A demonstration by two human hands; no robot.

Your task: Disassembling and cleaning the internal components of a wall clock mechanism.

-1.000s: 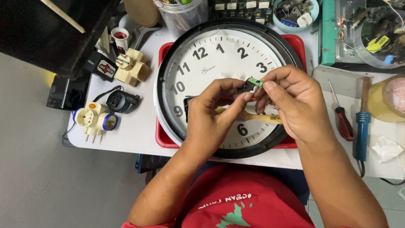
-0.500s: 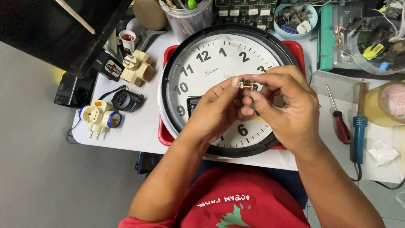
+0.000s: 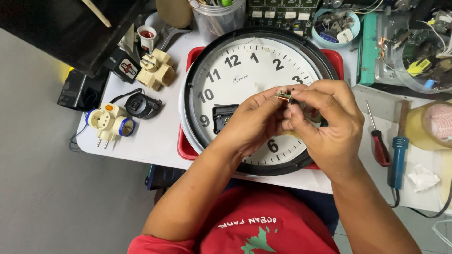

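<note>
We pinch small part [image 3: 284, 96] — greenish, copper-tinted — between fingertips of both hands, above clock [image 3: 245, 70] face, right of centre. Left hand [image 3: 254, 120] grips its left end, right hand [image 3: 325, 120] its right end; long axis runs roughly left-right. Hands together, touching, both clamped on part. Black movement [image 3: 221, 117] sits near-left, under left hand. Screwdriver [image 3: 378, 141] and soldering iron [image 3: 398, 155] lie right, on table [image 3: 155, 131] — nearer right hand.
</note>
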